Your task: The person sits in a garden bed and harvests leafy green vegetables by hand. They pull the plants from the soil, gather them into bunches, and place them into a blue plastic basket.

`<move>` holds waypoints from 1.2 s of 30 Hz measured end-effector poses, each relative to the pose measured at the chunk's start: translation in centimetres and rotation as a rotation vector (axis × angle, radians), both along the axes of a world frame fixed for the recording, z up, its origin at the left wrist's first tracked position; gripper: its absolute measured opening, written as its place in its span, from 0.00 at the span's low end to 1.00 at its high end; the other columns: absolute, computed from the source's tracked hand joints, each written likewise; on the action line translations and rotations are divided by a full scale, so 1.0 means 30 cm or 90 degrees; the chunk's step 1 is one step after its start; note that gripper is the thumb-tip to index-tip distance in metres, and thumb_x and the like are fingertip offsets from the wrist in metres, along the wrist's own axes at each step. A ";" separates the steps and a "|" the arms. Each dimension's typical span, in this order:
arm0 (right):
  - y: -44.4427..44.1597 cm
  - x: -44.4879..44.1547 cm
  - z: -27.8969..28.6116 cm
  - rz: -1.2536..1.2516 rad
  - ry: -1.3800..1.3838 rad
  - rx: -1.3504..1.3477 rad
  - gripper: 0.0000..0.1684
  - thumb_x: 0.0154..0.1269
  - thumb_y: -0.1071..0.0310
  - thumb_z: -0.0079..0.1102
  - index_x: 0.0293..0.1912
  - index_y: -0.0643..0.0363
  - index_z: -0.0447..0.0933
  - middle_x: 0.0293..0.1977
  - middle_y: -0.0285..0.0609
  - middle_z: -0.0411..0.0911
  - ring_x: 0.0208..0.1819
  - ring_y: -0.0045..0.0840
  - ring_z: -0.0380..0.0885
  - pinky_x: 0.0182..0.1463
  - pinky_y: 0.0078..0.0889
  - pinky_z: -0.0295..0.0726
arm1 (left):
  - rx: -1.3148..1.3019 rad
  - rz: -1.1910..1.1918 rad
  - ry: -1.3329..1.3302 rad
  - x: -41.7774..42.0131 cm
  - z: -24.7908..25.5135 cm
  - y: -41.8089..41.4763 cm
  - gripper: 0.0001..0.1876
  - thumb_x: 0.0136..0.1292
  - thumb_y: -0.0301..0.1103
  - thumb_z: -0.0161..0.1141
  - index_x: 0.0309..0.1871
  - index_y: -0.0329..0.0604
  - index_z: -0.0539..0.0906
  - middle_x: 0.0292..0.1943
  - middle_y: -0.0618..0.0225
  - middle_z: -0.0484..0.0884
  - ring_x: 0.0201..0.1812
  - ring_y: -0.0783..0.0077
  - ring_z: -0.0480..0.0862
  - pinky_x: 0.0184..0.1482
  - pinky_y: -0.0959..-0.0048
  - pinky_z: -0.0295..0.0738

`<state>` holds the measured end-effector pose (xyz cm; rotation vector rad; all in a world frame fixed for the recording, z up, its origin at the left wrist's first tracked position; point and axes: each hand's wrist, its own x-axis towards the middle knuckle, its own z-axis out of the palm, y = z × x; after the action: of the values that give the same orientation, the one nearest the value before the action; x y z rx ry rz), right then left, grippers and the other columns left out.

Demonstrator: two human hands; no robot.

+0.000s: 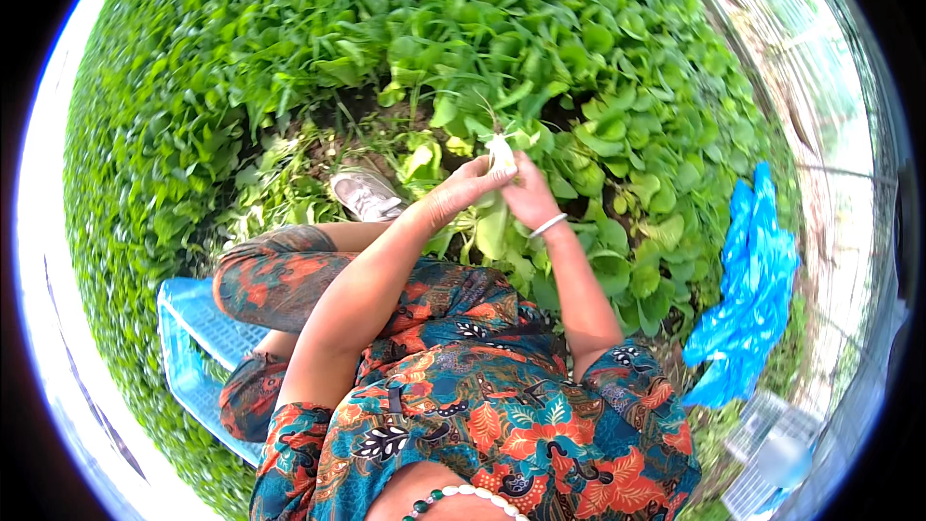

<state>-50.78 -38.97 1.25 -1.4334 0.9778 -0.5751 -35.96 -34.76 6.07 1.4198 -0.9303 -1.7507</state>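
Both of my hands meet in front of my lap around one leafy green vegetable plant (493, 226). Its pale stem base and thin roots point up and away from me, while the broad leaves hang below my hands. My left hand (466, 184) grips it from the left, the thumb lying across the white base. From the other side, my right hand (532, 192), with a pale bracelet at the wrist, closes around the stems. The fingers partly hide the stems. Just beyond and to the right grow more leafy greens (600, 137).
A blue plastic crate (217, 329) is at my left, partly behind my leg. Loose leaves (271, 192) lie on the soil near my shoe (365, 195). To my right are a crumpled blue plastic bag (756, 289) and a pale grid-like object (756, 427).
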 end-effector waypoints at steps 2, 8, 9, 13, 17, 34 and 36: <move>0.015 0.210 0.045 0.089 -0.038 0.040 0.29 0.56 0.70 0.57 0.57 0.69 0.64 0.49 0.52 0.74 0.52 0.35 0.73 0.59 0.34 0.71 | 0.051 0.232 -0.002 0.106 -0.116 0.041 0.35 0.64 0.51 0.56 0.64 0.33 0.64 0.56 0.56 0.73 0.58 0.68 0.72 0.59 0.70 0.68; -0.003 0.388 0.218 0.314 0.189 0.018 0.23 0.53 0.58 0.67 0.42 0.66 0.78 0.37 0.52 0.81 0.38 0.35 0.81 0.45 0.28 0.78 | 0.135 0.435 0.104 0.392 0.027 0.158 0.18 0.63 0.44 0.49 0.43 0.37 0.77 0.35 0.62 0.80 0.34 0.68 0.80 0.40 0.71 0.76; -0.015 0.399 0.253 0.291 0.214 -0.019 0.26 0.52 0.55 0.68 0.46 0.63 0.76 0.41 0.49 0.80 0.42 0.34 0.80 0.45 0.28 0.76 | 0.137 0.462 0.057 0.435 0.035 0.194 0.16 0.63 0.43 0.49 0.42 0.38 0.77 0.32 0.62 0.81 0.32 0.68 0.80 0.37 0.70 0.76; -0.119 0.453 0.020 0.210 -0.061 -0.212 0.43 0.53 0.56 0.69 0.64 0.59 0.60 0.63 0.46 0.61 0.63 0.29 0.63 0.65 0.34 0.65 | 0.192 0.369 0.266 0.482 -0.016 0.224 0.17 0.61 0.42 0.48 0.39 0.35 0.77 0.28 0.60 0.79 0.26 0.66 0.79 0.32 0.69 0.77; -0.103 0.594 -0.050 0.466 -0.264 0.307 0.23 0.63 0.69 0.60 0.57 0.62 0.71 0.48 0.39 0.77 0.50 0.20 0.74 0.57 0.25 0.71 | 0.120 0.191 0.288 0.494 -0.043 0.217 0.15 0.60 0.42 0.53 0.36 0.37 0.75 0.27 0.61 0.78 0.23 0.68 0.77 0.28 0.74 0.74; -0.141 0.668 -0.063 0.364 -0.117 0.242 0.15 0.63 0.68 0.61 0.45 0.64 0.69 0.33 0.35 0.75 0.25 0.10 0.71 0.21 0.13 0.70 | 0.188 0.255 0.109 0.630 -0.073 0.198 0.12 0.58 0.30 0.62 0.45 0.37 0.81 0.36 0.66 0.84 0.33 0.76 0.83 0.39 0.76 0.77; -0.113 0.687 -0.076 0.302 -0.128 0.218 0.11 0.62 0.73 0.59 0.43 0.63 0.70 0.32 0.35 0.75 0.26 0.11 0.72 0.26 0.16 0.73 | 0.183 0.289 0.093 0.603 -0.061 0.193 0.14 0.57 0.31 0.65 0.46 0.37 0.81 0.35 0.66 0.84 0.33 0.76 0.83 0.37 0.76 0.77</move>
<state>-30.16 -42.35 -1.04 -1.2132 0.5178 -0.1826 -17.87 -28.97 4.24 1.5123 -0.2535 -1.6498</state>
